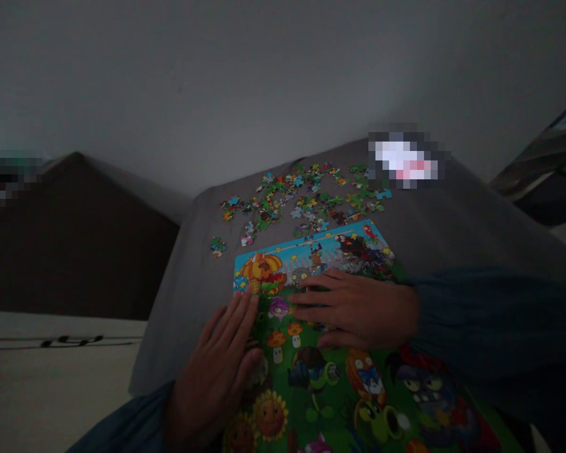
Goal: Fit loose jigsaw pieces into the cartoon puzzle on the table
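Observation:
A large colourful picture sheet (311, 402) with cartoon plants and zombies lies in front of me, a blue band along its far edge. My left hand (221, 358) rests at the sheet's left edge, fingers stretched out and pointing away from me. Across the upper middle of the sheet lies my right hand (349, 308), palm down with its fingers spread toward the left. Neither hand holds anything. Beyond the far edge many loose jigsaw pieces (306, 201) are scattered, some in small heaps.
Under everything is a grey cloth-covered table (188, 264), which reaches back to a pale wall (217, 82). A blurred-out bright object (403, 160) sits at the far right of the cloth. A dark brown panel (75, 245) stands to the left, above a light floor (51, 371).

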